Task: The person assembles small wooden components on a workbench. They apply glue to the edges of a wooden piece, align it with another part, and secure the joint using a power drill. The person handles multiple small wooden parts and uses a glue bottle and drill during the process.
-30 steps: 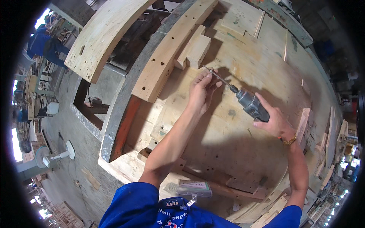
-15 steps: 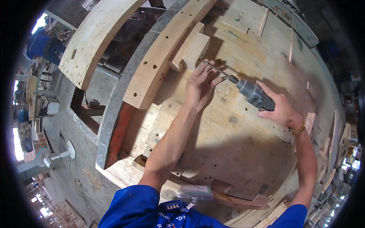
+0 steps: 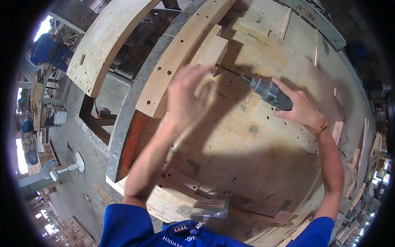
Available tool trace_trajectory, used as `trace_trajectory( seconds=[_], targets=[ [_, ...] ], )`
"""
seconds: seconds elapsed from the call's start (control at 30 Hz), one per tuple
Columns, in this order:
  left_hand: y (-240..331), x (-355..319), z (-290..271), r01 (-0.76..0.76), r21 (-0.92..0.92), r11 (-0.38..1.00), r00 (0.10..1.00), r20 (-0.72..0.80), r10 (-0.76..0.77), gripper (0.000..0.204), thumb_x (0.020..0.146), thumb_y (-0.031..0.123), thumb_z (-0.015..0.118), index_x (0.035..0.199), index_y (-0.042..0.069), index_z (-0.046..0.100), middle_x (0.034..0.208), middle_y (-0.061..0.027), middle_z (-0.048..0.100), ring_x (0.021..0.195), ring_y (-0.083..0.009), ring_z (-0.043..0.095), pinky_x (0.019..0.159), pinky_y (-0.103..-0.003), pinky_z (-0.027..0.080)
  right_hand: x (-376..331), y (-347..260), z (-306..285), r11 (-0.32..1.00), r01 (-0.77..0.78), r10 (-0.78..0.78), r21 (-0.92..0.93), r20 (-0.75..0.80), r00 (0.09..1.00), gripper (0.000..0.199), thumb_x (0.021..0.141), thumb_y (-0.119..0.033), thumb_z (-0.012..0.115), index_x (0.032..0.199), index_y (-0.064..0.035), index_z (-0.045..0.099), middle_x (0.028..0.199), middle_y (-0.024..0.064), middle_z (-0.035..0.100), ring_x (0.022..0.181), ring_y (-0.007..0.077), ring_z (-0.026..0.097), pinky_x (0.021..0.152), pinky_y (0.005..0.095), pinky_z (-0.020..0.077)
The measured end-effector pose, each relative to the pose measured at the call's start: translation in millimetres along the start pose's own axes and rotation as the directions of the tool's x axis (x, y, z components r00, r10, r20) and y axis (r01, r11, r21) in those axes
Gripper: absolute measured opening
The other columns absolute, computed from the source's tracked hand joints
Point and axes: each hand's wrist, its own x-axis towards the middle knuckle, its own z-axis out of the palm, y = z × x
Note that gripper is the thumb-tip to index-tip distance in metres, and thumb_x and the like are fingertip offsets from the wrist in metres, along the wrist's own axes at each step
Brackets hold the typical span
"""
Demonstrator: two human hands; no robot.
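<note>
- While the right hand point(image 3: 302, 110) is clamped on the grey drill point(image 3: 269, 92), its bit meets the small wooden block point(image 3: 210, 51) at far centre.
- Left hand point(image 3: 185, 99), fingers loosely spread and blurred, hovers beside the block; whether it touches is unclear.
- Drilling looks in hand; next calls for steadying the block.

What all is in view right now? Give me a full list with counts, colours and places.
Power drill: one, grey, right of centre, its bit aimed at the block.
Wooden block: one, pale, top centre, on the panel.
Curved plank: one, pale with holes, left of the block.
Round wooden panel: one, light brown, fills the centre.
Standing fan: one, white, floor at lower left.
Badge: one, clear holder, bottom centre.
Left hand: blurred, open, beside the block.
Right hand: gripping the drill.
</note>
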Motion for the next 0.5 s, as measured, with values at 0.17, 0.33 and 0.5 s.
trace_trajectory(
  seconds=[0.17, 0.33, 0.5],
  targets=[
    [-54, 59, -65, 0.071, 0.749, 0.658, 0.982, 0.063, -0.178, 0.095, 0.063, 0.063, 0.069, 0.134, 0.006, 0.042, 0.144, -0.0225, 0.026, 0.131, -0.0417, 0.026, 0.101, -0.056, 0.026, 9, -10, -4, 0.997, 0.038, -0.035, -0.061, 0.053, 0.998, 0.088, 0.068, -0.024, 0.074, 0.142, -0.0143, 0.027, 0.097, 0.0245, 0.062, 0.085, 0.037, 0.062, 0.079, 0.0396, 0.0478],
    [-72, 76, -54, 0.126, 0.73, 0.672, 0.93, 0.15, -0.336, 0.122, 0.049, 0.07, 0.072, 0.143, 0.008, 0.024, 0.149, -0.022, 0.013, 0.13, -0.0478, 0.024, 0.1, -0.059, 0.024, 19, -17, 1, 0.987, -0.008, 0.023, -0.161, 0.092, 0.996, 0.091, 0.07, -0.029, 0.072, 0.144, -0.0122, 0.021, 0.102, 0.0272, 0.059, 0.093, 0.0413, 0.059, 0.083, 0.0419, 0.0462],
    [-69, 79, -52, 0.104, 0.725, 0.681, 0.925, 0.18, -0.333, 0.119, 0.051, 0.063, 0.074, 0.143, 0.009, 0.021, 0.15, -0.0193, 0.014, 0.127, -0.048, 0.027, 0.098, -0.06, 0.027, 17, -14, 9, 0.992, 0.003, 0.003, -0.124, 0.052, 0.999, 0.088, 0.071, -0.025, 0.072, 0.143, -0.0108, 0.023, 0.101, 0.0258, 0.061, 0.093, 0.041, 0.06, 0.084, 0.0419, 0.047]
  ],
)
